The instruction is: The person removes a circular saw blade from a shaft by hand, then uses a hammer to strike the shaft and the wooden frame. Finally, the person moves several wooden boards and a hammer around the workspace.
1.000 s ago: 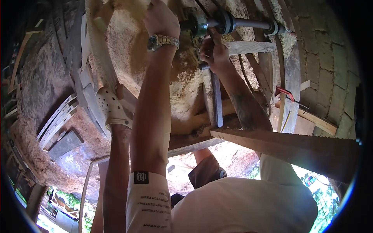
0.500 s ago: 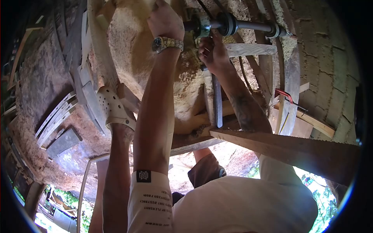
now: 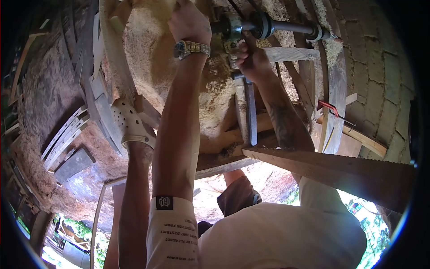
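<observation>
My left hand, with a metal watch at its wrist, reaches to the top edge of the view, left of a metal shaft. Its fingers are mostly hidden. My right hand is closed, fingers curled, just below a greenish bearing block on the shaft. What lies in its fingers, if anything, I cannot make out. A dark pulley sits on the shaft right of the block, and a wooden bar runs beside my right hand.
A long wooden board crosses under my right forearm. Beside the brick wall is a red-handled tool. My foot in a pale clog stands among timber at left. Wood strips lie on the sawdust-covered ground.
My right hand has shifted slightly right and down, away from the bearing block, and its fingers have changed position. My left hand has barely moved.
</observation>
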The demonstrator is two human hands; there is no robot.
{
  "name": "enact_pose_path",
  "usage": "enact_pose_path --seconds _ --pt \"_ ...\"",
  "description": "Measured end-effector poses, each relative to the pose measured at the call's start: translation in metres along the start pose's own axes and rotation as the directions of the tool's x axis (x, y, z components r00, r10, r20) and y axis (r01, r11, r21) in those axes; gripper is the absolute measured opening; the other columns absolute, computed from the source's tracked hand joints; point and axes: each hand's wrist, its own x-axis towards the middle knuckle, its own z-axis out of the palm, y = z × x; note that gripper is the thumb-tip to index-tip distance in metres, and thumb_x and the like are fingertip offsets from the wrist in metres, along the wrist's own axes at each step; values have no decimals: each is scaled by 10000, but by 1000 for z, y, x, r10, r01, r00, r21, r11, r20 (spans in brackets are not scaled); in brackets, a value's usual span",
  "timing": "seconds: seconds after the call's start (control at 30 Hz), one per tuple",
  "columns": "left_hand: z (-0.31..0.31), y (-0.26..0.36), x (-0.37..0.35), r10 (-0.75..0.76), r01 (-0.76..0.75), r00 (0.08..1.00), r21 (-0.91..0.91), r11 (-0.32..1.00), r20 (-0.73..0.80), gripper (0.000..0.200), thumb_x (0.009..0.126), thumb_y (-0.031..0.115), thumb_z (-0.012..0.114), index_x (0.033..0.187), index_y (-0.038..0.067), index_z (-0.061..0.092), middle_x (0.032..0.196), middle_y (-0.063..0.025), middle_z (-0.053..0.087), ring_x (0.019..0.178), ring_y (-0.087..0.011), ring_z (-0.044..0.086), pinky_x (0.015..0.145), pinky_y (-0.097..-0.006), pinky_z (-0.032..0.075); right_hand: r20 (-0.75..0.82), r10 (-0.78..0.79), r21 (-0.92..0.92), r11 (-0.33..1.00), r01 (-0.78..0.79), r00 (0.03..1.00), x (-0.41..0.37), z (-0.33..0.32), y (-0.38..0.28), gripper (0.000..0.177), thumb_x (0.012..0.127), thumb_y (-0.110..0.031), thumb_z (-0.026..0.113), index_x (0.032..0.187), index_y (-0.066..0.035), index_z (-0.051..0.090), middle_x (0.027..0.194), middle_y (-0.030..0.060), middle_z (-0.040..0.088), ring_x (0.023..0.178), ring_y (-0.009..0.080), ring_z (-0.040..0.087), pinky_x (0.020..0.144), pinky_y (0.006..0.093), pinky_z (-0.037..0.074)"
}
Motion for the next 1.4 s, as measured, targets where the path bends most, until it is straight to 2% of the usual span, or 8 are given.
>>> enact_pose_path --seconds 0.1,0.2,0.33,0.43,0.53,0.73,0.83,1.4 --pt "-1 2 2 -10 10 1000 12 1000 7 536 808 -2 583 1338 -15 500 950 -292 673 868 -460 674 757 -527 556 -60 -72 -291 955 51 996 -8 6 4 343 1020 -355 527 863 -63 614 660 93 655 568 210 652 499 340 495" --pt "-1 1 1 7 -7 1000 18 1000 3 551 807 12 613 1344 -1 491 949 -288 673 873 -461 674 762 -530 556 224 -866 -826 75 558 447 -11 12 15 381 996 -359 546 876 -8 632 722 182 695 627 281 703 535 414 535" --pt "-7 3 -2 9 -9 1000 21 1000 19 578 785 14 660 1336 8 487 962 -291 675 881 -460 674 772 -532 557 277 -775 -881 31 472 569 10 -6 28 409 999 -385 532 974 6 649 756 182 709 602 293 691 526 425 528" --pt "-18 13 -8 -20 19 999 19 1000 40 586 765 2 682 1319 7 492 977 -300 671 893 -461 673 780 -528 559 110 -99 90 992 89 989 9 12 26 449 1019 -423 492 986 -2 647 679 124 682 498 229 621 439 371 478" --pt "-9 7 0 -32 30 998 30 999 61 602 756 -2 694 1323 6 493 967 -295 676 901 -456 674 784 -524 561 105 -31 278 961 0 994 -13 24 18 461 1040 -414 441 929 -11 634 602 81 618 430 162 543 354 317 405" --pt "-1 -2 -4 75 -74 996 29 997 -48 530 796 18 648 1308 5 511 953 -283 681 880 -455 676 771 -529 558 -20 -392 -372 857 357 920 -5 24 15 422 1021 -349 433 786 -28 574 540 74 539 379 167 449 335 300 290" --pt "-2 2 -3 -16 16 1000 27 999 -15 501 820 33 614 1310 7 511 967 -294 676 871 -459 674 761 -535 551 -90 -34 42 998 38 995 -16 35 4 395 991 -342 466 752 -39 550 528 72 519 350 167 392 339 305 256" --pt "1 0 5 21 -21 1000 17 1000 -18 340 826 18 585 1164 8 556 851 -282 672 813 -454 678 721 -540 552 -94 49 219 975 -27 994 -10 53 -5 405 1018 -372 363 749 -96 486 540 -9 375 423 132 304 406 306 255"
